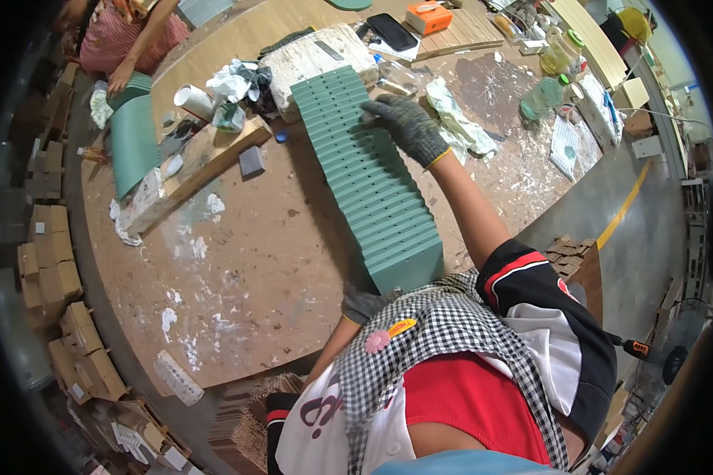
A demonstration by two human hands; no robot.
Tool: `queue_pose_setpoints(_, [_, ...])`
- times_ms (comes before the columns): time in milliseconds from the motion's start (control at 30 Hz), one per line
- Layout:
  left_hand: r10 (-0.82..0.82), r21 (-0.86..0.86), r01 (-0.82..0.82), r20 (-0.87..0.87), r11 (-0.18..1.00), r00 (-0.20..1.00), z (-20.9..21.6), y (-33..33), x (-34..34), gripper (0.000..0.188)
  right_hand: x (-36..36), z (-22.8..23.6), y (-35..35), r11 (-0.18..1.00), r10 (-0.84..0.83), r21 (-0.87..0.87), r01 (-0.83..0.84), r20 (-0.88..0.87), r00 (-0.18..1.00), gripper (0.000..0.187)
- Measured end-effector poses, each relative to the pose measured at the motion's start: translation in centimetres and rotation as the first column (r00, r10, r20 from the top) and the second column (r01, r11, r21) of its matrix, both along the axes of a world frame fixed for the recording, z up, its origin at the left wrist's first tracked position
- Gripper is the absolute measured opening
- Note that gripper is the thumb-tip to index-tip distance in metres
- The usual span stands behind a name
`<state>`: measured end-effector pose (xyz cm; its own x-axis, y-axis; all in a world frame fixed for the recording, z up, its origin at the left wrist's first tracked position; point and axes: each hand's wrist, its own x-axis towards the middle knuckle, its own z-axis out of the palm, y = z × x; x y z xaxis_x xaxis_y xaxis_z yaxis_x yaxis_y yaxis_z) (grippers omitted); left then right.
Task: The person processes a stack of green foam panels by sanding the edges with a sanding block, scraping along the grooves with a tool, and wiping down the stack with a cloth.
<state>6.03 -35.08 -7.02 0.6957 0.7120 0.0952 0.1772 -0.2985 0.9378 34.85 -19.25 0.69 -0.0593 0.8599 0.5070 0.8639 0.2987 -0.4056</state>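
A long row of green boards (364,166) with small dark holes stands packed face to face, running from my apron away across the table. My right hand (412,131), in a dark grey knit glove, is over the right edge near the row's far end. Its fingers are bent together at the board tops; a small pale bit shows at the fingertips, too small to name. My left hand (362,305), in a grey glove, is low beside the row's near end. Its fingers are mostly hidden by the boards and my apron.
A white-stained block (317,59) stands at the row's far end. Left lie a wooden beam (206,170), a grey sanding block (251,161) and a curved green panel (135,142); a co-worker's hand (120,79) is nearby. Right are a crumpled cloth (459,119) and jars (543,98).
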Motion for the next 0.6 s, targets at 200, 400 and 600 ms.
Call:
queue_pose_setpoints(200, [-0.025, 0.017, 0.025, -0.012, 1.000, 1.000, -0.3, -0.1, 0.1, 0.049, 4.1, -1.0, -2.0, 0.961, -0.277, -0.049, 0.273, -0.113, 0.954, 0.039])
queue_pose_setpoints(400, [-0.047, 0.035, 0.048, -0.025, 0.998, 0.999, -0.6, 0.0, 0.0, 0.049, 2.0, -0.9, -2.4, 0.983, -0.131, -0.130, 0.128, -0.010, 0.991, 0.044])
queue_pose_setpoints(600, [-0.052, 0.039, 0.053, -0.030, 0.998, 0.998, -1.0, 0.0, -0.2, 0.049, 0.9, -0.5, -1.7, 0.992, -0.122, -0.001, 0.122, -0.077, 0.990, 0.033])
